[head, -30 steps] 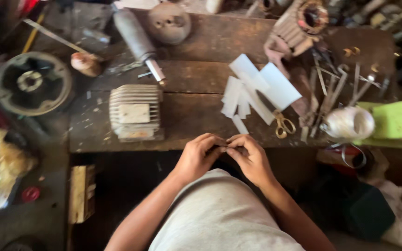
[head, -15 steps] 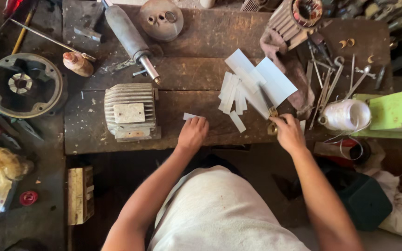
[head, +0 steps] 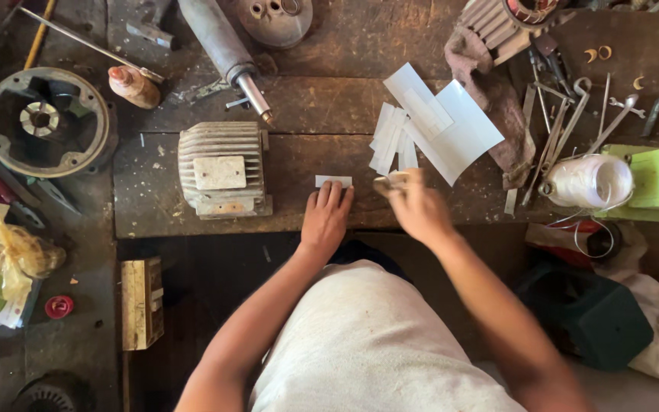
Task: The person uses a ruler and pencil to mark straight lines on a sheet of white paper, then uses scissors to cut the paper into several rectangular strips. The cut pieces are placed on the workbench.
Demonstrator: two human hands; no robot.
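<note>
One small white paper strip (head: 333, 181) on the bench (head: 306, 206), our left hand (head: 325, 216) lying flat and unclenched, fingertips touching its near edge, our blurred right hand (head: 415, 204) just beside it, clasping scissors (head: 392, 180), one finned motor housing (head: 221, 175) left of both.

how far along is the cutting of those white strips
Done: a fan of cut white strips lies on the wooden bench. In hand: the left hand pins one small white piece; the blurred right hand carries scissors. Left: the larger white sheets look uncut.

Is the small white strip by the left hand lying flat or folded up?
Flat. The strip lies spread on the bench just beyond the left hand's fingertips, with no crease visible.
</note>
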